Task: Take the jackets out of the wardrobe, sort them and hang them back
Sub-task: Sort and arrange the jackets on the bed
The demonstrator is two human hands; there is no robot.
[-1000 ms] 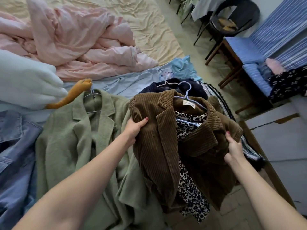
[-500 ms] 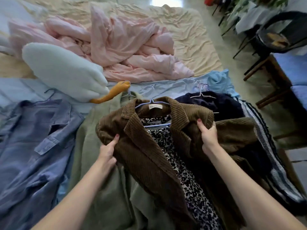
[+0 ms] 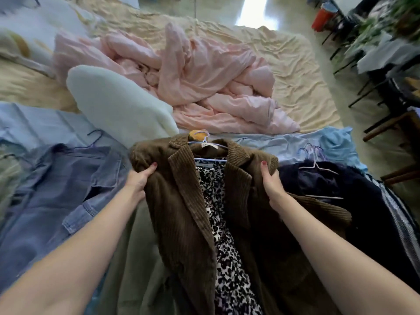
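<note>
Compared with half a second ago, the brown corduroy jacket (image 3: 181, 201) sits further left and more squarely in front of the person, now covering most of the green jacket (image 3: 136, 258) beneath it. The view has also tipped up, so more of the bed sheet (image 3: 295, 71) and the sunlit floor beyond show. The left hand (image 3: 138, 178) grips the jacket's left shoulder, thumb on top and fingers curled under the cloth. The right hand (image 3: 270, 180) grips the other shoulder beside the lapel in the same way. The hands are apart, one at each shoulder.

The jacket hangs on a pale blue hanger (image 3: 210, 159), with a black-and-white spotted lining (image 3: 218, 201) showing between the lapels. A small cream label (image 3: 210, 146) is sewn inside the collar; its writing is too blurred to read.

A blue denim jacket (image 3: 56, 189) lies to the left, a dark navy jacket (image 3: 341, 185) with white hangers to the right. Behind them are a white pillow (image 3: 118, 105) and a crumpled pink duvet (image 3: 204, 83).
</note>
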